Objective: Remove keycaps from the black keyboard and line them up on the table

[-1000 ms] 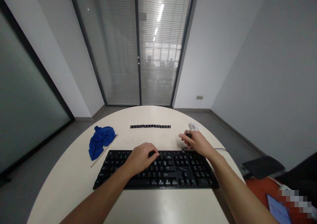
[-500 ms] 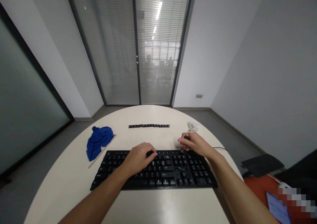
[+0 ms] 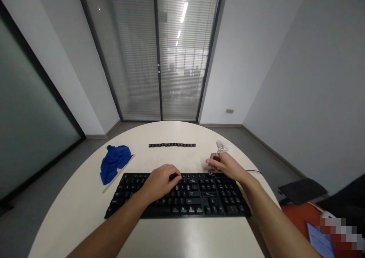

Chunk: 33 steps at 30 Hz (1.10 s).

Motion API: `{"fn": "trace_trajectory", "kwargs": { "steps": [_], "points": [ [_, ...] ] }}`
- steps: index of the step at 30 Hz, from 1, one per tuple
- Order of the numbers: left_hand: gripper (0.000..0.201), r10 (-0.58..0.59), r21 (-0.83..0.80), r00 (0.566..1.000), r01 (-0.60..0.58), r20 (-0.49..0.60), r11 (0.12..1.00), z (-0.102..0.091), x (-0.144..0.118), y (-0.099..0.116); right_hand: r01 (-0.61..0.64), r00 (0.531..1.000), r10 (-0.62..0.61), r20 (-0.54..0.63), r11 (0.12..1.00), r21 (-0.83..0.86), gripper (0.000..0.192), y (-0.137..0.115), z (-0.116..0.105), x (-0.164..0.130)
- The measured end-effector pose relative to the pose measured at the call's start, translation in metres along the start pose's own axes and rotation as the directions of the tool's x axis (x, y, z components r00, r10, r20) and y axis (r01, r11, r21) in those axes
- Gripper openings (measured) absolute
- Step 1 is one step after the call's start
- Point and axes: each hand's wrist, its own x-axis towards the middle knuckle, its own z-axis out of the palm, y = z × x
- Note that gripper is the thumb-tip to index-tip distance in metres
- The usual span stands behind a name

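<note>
A black full-size keyboard (image 3: pixel 194 201) lies on the table in front of me. My left hand (image 3: pixel 162 180) rests over its upper middle, with curled fingers and thumb closing at the back edge; its fingertips are partly hidden. My right hand (image 3: pixel 221 163) is closed around the small black handle of what looks like a keycap puller (image 3: pixel 216 158). The puller's thin metal end (image 3: pixel 211 171) sits just above the keyboard's back edge, right of centre. Behind the keyboard stretches a row of loose black keycaps (image 3: pixel 172 145).
A bunched blue cloth (image 3: pixel 115 163) lies on the left beside a thin pale stick (image 3: pixel 119 173). At the right back is a crumpled whitish item (image 3: pixel 224 146). The cable (image 3: pixel 253 170) runs off the right edge of the round table (image 3: pixel 171 130). A red chair (image 3: pixel 296 216) stands at right.
Almost nothing differs. The view shifts very slightly, while both hands keep their places on and above the keyboard.
</note>
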Motion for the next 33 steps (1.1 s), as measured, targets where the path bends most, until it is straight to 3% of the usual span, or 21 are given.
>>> {"fn": "trace_trajectory", "kwargs": {
  "steps": [9,25,33],
  "points": [
    [0.016,0.004,0.002,1.0,-0.004,0.005,1.0,-0.001,0.0,0.002,0.005,1.0,-0.005,-0.004,0.999,-0.032,0.049,0.005,0.0,0.001],
    [0.018,0.006,0.012,1.0,-0.006,0.003,1.0,0.0,0.0,0.0,-0.023,0.973,0.036,0.228,0.998,-0.063,0.047,-0.014,-0.007,-0.011],
    [0.019,0.008,0.003,1.0,-0.008,0.003,1.0,0.0,0.0,-0.002,0.001,0.983,0.002,0.184,1.0,-0.021,0.035,-0.01,-0.016,-0.015]
  ]
}}
